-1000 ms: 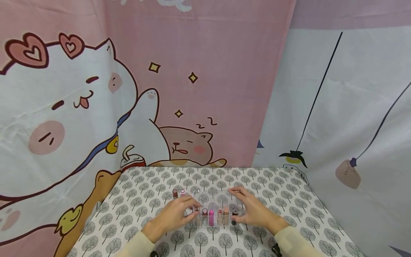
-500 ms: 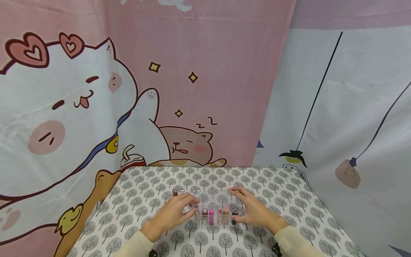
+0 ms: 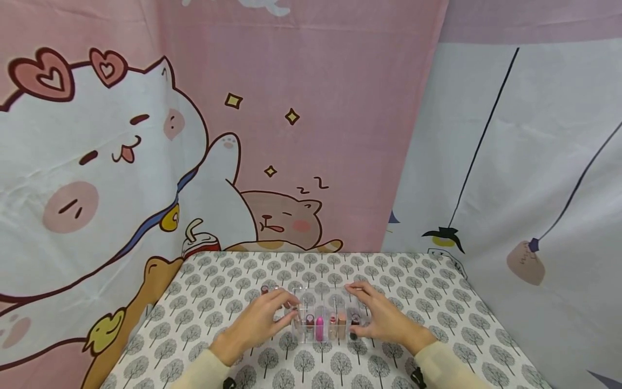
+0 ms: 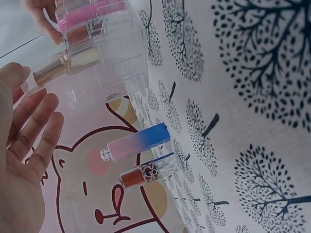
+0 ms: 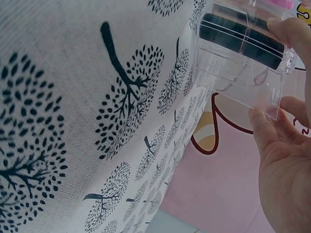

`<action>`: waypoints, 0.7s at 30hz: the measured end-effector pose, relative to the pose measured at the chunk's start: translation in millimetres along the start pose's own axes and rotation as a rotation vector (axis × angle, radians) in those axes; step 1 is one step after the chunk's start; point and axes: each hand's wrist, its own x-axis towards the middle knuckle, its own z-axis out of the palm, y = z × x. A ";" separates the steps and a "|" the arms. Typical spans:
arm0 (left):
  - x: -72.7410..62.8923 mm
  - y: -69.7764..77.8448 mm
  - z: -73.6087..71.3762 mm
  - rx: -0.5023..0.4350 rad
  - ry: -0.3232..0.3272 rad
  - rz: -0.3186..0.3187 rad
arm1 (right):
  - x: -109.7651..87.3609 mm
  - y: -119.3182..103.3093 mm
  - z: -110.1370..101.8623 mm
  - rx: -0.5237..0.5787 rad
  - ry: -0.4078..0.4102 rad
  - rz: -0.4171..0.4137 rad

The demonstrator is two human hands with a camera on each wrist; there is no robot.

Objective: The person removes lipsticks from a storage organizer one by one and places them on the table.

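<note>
A clear plastic organizer (image 3: 323, 296) with compartments stands on the table, holding several lip cosmetics upright. My left hand (image 3: 262, 320) is at its left end; in the left wrist view the thumb and index finger pinch the clear top end of a copper-coloured lip gloss tube (image 4: 51, 69), whose lower part sits within the organizer. The other fingers of that hand spread beside it. My right hand (image 3: 384, 319) grips the organizer's right end, thumb at the front near a black tube (image 5: 243, 40), fingers at the rear corner. A hot-pink lipstick (image 3: 319, 328) stands mid-row.
Left of the organizer, beyond my left hand, stand a pink-to-blue lipstick (image 4: 138, 141) and a clear tube with an orange-brown end (image 4: 133, 178). A tree-print cloth (image 3: 413, 281) covers the table. Cartoon-print curtains (image 3: 340, 135) hang behind it.
My left hand has shifted slightly left, and its thumb and index finger have drawn toward the organizer's left edge. My right hand and the organizer stay put.
</note>
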 end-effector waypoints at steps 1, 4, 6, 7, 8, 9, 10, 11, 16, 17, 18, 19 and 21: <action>0.2 -0.4 -0.2 0.004 0.011 0.010 | 0.1 0.2 0.1 0.000 -0.001 0.000; 0.7 -1.6 -0.5 0.012 0.045 0.041 | 0.2 0.4 0.0 0.001 -0.001 0.000; 1.1 -2.3 -0.6 0.011 0.072 0.066 | 0.1 0.5 -0.5 0.005 0.002 -0.002; 1.4 -2.8 -0.6 0.008 0.083 0.078 | 0.2 0.6 -0.6 0.006 0.004 -0.004; 1.7 -3.2 -0.7 0.007 0.094 0.088 | 0.1 0.7 -0.7 0.007 0.006 -0.007; 2.0 -3.4 -0.9 0.008 0.105 0.099 | 0.0 0.8 -1.0 0.010 0.008 -0.008; 2.2 -3.7 -1.1 0.004 0.115 0.104 | -0.1 1.0 -1.1 0.010 0.010 -0.011; 2.5 -4.0 -1.5 0.002 0.123 0.109 | -0.1 1.2 -1.1 0.009 0.012 -0.012; 3.6 -4.2 -4.7 -0.010 0.128 0.108 | -0.2 1.1 -0.3 0.014 0.005 -0.002; 3.7 -4.3 -5.4 -0.009 0.128 0.107 | -0.3 1.1 -0.1 0.017 0.003 0.003; 3.7 -4.2 -6.1 -0.007 0.129 0.107 | -0.4 0.8 0.0 0.019 0.001 0.006; 3.7 -4.1 -6.6 -0.005 0.132 0.108 | -0.5 0.8 0.2 0.023 0.000 0.007; 3.4 -4.0 -8.2 -0.006 0.134 0.104 | -0.5 0.8 0.3 0.025 -0.003 0.009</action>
